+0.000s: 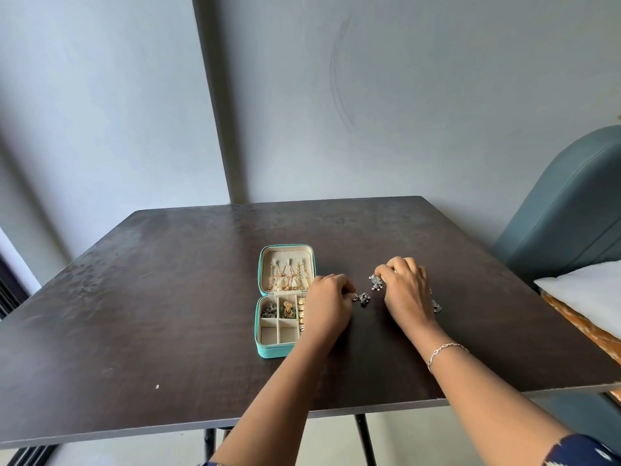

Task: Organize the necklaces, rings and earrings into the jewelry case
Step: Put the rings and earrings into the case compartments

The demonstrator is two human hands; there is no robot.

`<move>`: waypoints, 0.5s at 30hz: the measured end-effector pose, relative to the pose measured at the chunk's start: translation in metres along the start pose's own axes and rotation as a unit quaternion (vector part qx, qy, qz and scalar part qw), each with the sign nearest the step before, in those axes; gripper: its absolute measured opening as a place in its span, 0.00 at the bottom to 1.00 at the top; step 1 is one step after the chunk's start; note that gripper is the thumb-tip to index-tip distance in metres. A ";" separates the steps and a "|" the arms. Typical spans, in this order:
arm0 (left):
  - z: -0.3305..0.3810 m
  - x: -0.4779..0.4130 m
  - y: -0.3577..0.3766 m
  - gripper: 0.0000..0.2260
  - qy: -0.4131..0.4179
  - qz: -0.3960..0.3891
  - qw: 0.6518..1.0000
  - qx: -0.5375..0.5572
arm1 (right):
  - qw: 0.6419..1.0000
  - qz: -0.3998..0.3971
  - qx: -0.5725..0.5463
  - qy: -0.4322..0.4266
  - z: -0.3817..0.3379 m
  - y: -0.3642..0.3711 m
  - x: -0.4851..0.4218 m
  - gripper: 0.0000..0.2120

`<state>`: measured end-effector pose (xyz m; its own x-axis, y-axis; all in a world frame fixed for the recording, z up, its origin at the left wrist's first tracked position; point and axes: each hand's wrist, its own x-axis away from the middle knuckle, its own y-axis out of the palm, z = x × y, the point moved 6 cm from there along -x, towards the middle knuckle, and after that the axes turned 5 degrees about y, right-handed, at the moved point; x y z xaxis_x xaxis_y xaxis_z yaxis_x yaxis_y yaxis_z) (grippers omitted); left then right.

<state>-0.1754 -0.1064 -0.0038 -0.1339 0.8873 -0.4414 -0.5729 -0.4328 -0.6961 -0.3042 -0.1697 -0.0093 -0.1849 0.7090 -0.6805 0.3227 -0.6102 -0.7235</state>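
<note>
A teal jewelry case lies open on the dark table. Gold necklaces hang in its lid; its tray holds gold rings and earrings. My left hand covers the case's right edge and pinches a silver earring on the table. My right hand pinches a second silver earring with small pearl drops. Another silver piece peeks out to the right of that hand.
A teal padded chair stands beyond the table's right side, with a white cushion on orange cloth. Grey walls close the back. The table's front edge runs under my forearms.
</note>
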 end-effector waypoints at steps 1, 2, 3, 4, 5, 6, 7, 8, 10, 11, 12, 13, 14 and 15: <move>0.000 0.000 0.000 0.06 0.001 0.000 1.000 0.000 | 1.000 -0.005 -0.001 -0.001 0.000 0.000 0.000 0.13; 0.000 0.000 0.000 0.06 0.002 0.000 1.000 0.001 | 1.000 -0.006 0.002 -0.004 -0.001 0.001 0.000 0.13; 0.000 0.000 0.000 0.06 0.004 0.001 1.000 0.002 | 1.000 -0.010 0.004 -0.006 -0.001 0.002 0.000 0.13; 0.001 0.001 0.000 0.06 0.006 0.003 1.000 0.003 | 1.000 -0.015 0.006 -0.008 -0.001 0.003 -0.001 0.12; 0.001 0.001 0.000 0.06 0.008 0.005 1.000 0.002 | 1.000 -0.023 0.009 -0.007 -0.001 0.004 -0.001 0.12; 0.001 0.001 0.000 0.06 0.012 0.005 1.000 -0.002 | 1.000 -0.028 0.012 -0.006 0.000 0.006 -0.002 0.13; 0.001 0.001 0.000 0.07 0.016 0.003 1.000 -0.009 | 0.999 -0.033 0.013 -0.004 0.000 0.007 -0.002 0.14; 0.002 0.001 0.001 0.07 0.021 0.000 1.000 -0.016 | 0.999 -0.035 0.012 -0.004 0.001 0.008 -0.003 0.15; 0.002 0.001 0.001 0.07 0.026 -0.004 0.999 -0.019 | 0.999 -0.038 0.001 -0.006 0.000 0.007 -0.004 0.15; 0.002 0.001 0.001 0.07 0.027 -0.005 0.999 -0.017 | 0.999 -0.041 -0.006 -0.006 0.000 0.007 -0.004 0.15; 0.003 0.001 0.001 0.06 0.027 -0.006 1.000 -0.015 | 0.999 -0.042 -0.014 -0.004 0.000 0.006 -0.004 0.14; 0.002 0.001 0.001 0.06 0.026 -0.007 1.000 -0.015 | 0.999 -0.045 -0.023 0.001 0.000 0.004 -0.004 0.13; 0.002 0.001 0.001 0.06 0.026 -0.006 1.000 -0.013 | 0.999 -0.039 -0.035 0.006 0.000 0.003 -0.003 0.11; 0.002 0.001 0.001 0.06 0.026 -0.003 1.000 -0.009 | 0.998 -0.027 -0.053 0.011 0.000 0.001 -0.003 0.08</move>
<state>-0.1774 -0.1056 -0.0041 -0.0894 0.8804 -0.4658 -0.5589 -0.4314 -0.7081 -0.3037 -0.1721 -0.0082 -0.1848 0.7481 -0.6373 0.4100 -0.5307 -0.7418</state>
